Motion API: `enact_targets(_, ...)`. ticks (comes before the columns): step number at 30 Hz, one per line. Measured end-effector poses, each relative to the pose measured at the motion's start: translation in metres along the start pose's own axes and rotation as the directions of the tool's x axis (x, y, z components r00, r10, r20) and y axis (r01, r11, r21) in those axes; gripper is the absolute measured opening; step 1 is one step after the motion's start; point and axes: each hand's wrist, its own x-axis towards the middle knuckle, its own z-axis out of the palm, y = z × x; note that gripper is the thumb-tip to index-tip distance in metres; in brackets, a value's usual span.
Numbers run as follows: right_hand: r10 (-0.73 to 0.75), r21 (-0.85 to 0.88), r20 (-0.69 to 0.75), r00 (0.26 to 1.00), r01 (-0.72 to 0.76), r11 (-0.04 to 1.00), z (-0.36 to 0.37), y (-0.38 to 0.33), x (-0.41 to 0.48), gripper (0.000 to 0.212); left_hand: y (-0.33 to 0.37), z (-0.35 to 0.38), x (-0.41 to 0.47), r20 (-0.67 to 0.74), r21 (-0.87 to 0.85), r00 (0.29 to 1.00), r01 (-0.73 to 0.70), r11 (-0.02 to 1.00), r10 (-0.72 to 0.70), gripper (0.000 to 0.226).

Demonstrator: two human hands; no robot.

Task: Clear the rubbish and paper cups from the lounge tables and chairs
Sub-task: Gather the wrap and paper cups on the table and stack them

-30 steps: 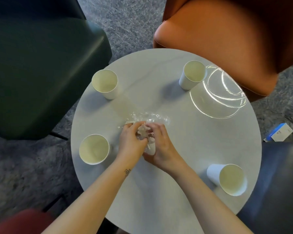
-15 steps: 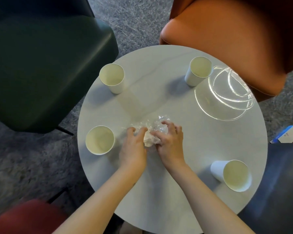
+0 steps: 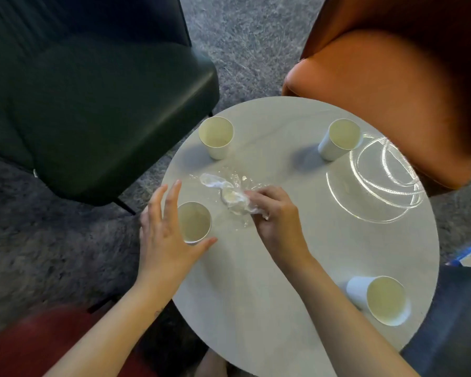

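Left hand (image 3: pixel 166 235) open beside paper cup (image 3: pixel 195 221), right hand (image 3: pixel 275 213) holding plastic wrap (image 3: pixel 229 198)

Left hand's spread wide, empty; the upright paper cup sits just right of its palm, between thumb and fingers. Can't tell if they touch. Right hand pinches the crumpled plastic wrap mid-bench (image 3: pixel 283 268); its see-through edges are hard to trace.

Single wide-angle view from the head, aimed forward and steeply down, close above the round table (image 3: pixel 297 268), with left hand (image 3: pixel 166 235) and right hand (image 3: pixel 275 213) extending in from the bottom edge. Takes in nearly the whole tabletop, plus parts of the green chair (image 3: pixel 93 104), orange chair (image 3: pixel 392 91) and carpet (image 3: pixel 242 36) around it.
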Motion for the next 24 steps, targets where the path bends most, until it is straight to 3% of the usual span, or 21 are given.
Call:
enact_targets(4,-0.08,-0.019,0.19,0.978,0.085,0.996,0.023,-0.025,-0.002,0.045,-0.024,0.011,-0.005,0.09,-0.167,0.973,0.224,0.96,-0.212,0.113)
enact_targets(11,-0.044,-0.166,0.29,0.956,0.096,0.982,0.039,-0.029,-0.011,0.029,-0.032,0.03,0.003,0.008,-0.227,0.996,0.086,0.97,-0.087,0.069)
enact_targets(15,-0.02,-0.192,0.321,0.947,0.086,0.978,0.04,-0.031,-0.01,0.03,-0.028,0.029,0.002,-0.017,-0.127,0.995,-0.095,0.987,0.094,0.073)
enact_targets(18,0.041,-0.221,0.344,0.938,0.039,0.975,0.044,-0.032,-0.008,0.017,-0.022,0.028,0.001,0.006,-0.151,0.981,-0.191,0.97,0.194,0.074)
enact_targets(22,0.163,-0.175,0.379,0.911,-0.102,0.979,0.049,-0.03,-0.001,0.014,-0.012,0.027,0.0,0.044,-0.215,0.968,-0.231,0.949,0.245,0.073)
enact_targets(24,0.151,-0.155,0.442,0.884,-0.091,0.984,0.047,-0.029,0.0,0.019,-0.011,0.027,0.001,0.063,-0.222,0.969,-0.219,0.95,0.238,0.071)
